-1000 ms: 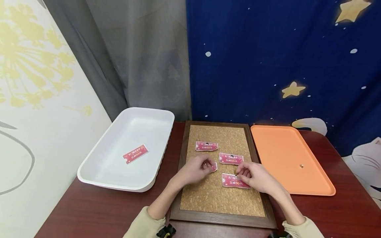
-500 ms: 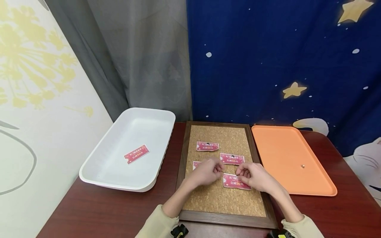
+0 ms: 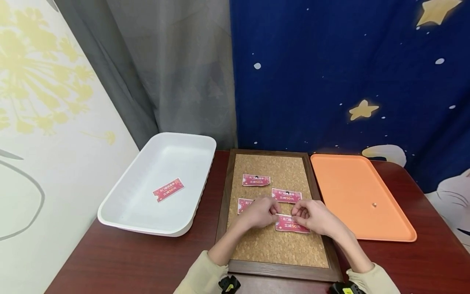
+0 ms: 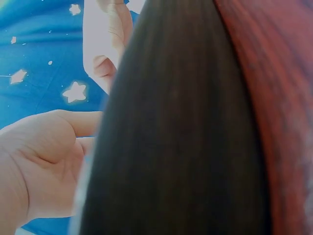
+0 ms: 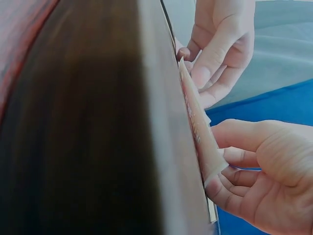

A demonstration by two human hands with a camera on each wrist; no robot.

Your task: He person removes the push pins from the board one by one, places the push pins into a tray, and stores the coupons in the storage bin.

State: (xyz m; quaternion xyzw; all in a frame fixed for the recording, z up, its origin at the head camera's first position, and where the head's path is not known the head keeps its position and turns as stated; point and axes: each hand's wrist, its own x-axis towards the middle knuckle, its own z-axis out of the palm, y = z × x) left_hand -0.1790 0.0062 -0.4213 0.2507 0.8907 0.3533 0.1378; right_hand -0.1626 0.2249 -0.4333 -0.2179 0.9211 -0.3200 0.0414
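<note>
On the corkboard [image 3: 271, 249] in the head view, a pink paper coupon [image 3: 288, 224] lies between my two hands. My left hand [image 3: 260, 213] pinches its upper left corner. Thumb and forefinger of my right hand [image 3: 316, 217] pinch at the coupon's top edge, on a small dark push pin that the fingertips mostly hide. Seen edge-on in the right wrist view, the coupon [image 5: 198, 122] bows away from the board. Another coupon [image 3: 244, 204] is partly covered by my left hand. Two more coupons, upper left [image 3: 256, 180] and upper right [image 3: 287, 196], carry dark pins at their tops.
Left of the board, a white tub [image 3: 176, 159] holds one loose coupon [image 3: 168, 190]. An orange tray [image 3: 349, 183] on the right bears a small shiny pin [image 3: 374, 205]. The board's brown wooden frame [image 3: 279, 268] borders the cork on the dark red table [image 3: 117, 261].
My left hand has moved right, off the middle left coupon and over to the left corner of the lower right one. The right hand has stayed at that coupon's top edge.
</note>
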